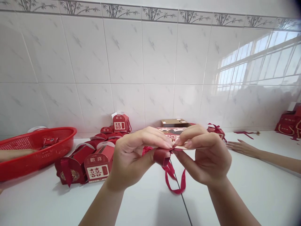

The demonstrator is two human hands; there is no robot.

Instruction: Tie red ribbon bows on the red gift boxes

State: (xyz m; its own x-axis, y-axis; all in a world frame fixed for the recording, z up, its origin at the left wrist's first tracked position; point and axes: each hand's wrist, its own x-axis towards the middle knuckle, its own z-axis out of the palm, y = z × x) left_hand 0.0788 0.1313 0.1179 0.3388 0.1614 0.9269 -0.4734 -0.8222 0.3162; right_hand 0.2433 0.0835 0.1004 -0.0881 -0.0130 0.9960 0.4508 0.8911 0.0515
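Raised over the white table, my left hand (133, 157) and my right hand (207, 158) meet with fingertips nearly touching. Both are closed in a pinch on a dark red ribbon (162, 157). One wide loop of it curls by my left thumb, and a thinner length hangs below in a loop. A flat, pale-edged piece, seen edge-on between my fingers, is mostly hidden, so its kind is unclear. Behind my hands, a red-and-white printed box (172, 131) is partly covered.
Several red gift boxes (98, 163) stand to the left, beside a red plastic basket (68, 138) with another person's hand in it. At right another person's hand (244, 149) lies near a small ribboned box (216, 130). Red bags (288, 124) sit far right; a tiled wall closes the back.
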